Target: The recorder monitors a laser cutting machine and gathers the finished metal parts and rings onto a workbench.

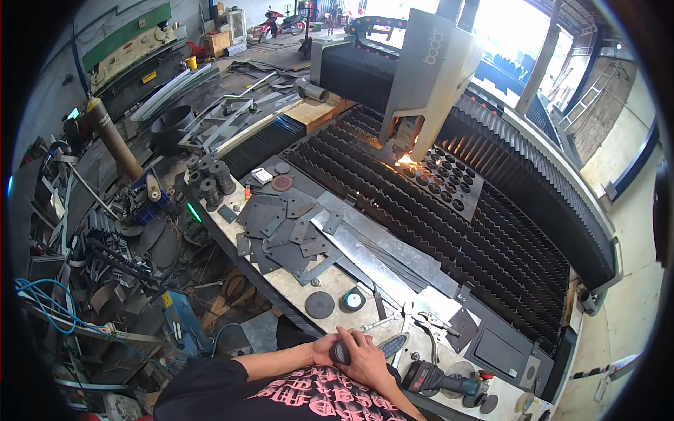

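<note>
In front of my chest, at the bench's near edge, my left hand (324, 349) and my right hand (366, 359) are together around a dark round disc (342, 352). The left fingers curl about its left side, while the right fingers lie over its top and right side; part of it is hidden. Just beyond my hands lie a grey steel disc (319, 304), a round teal-and-black tape measure (353, 299) and a wrench (380, 322). Locking pliers (437, 323) rest farther right. A cordless angle grinder (449, 383) lies beside my right forearm.
Past the bench, a laser cutting machine's head (421, 84) throws sparks over a sheet with round cut-outs (449, 181) on toothed slats (484, 252). Flat steel plates (284, 235) and dark spools (210, 182) cover the bench's left. Scrap and a gas cylinder (112, 137) crowd the left floor.
</note>
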